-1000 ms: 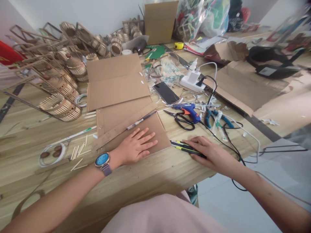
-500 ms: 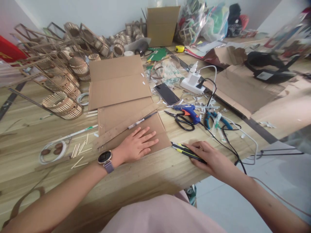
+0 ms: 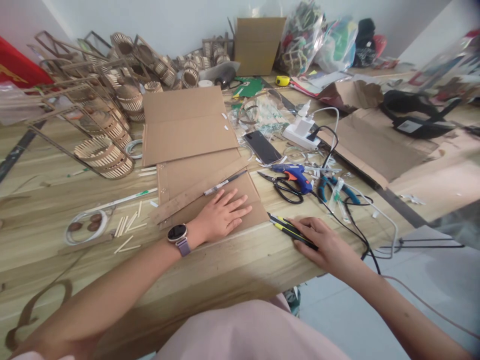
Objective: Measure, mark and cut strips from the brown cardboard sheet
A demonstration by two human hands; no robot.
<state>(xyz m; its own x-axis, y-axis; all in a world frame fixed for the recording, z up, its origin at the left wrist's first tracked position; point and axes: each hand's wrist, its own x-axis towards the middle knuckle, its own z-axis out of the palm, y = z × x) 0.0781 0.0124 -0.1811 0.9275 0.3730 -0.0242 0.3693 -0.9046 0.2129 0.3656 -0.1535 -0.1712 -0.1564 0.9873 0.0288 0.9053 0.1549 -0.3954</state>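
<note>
Five spread fingers point(image 3: 238, 202) of the left hand point(image 3: 214, 221) are lying flat on cardboard point(image 3: 258, 214). Well apart, the right hand point(image 3: 323, 237) is gripping a cutter point(image 3: 288, 231), its tip perhaps touching the cardboard's corner.

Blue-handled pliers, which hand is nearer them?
Right. The right hand is on the near side of the pliers; the left hand is farther off, to their left, on cardboard.
</note>
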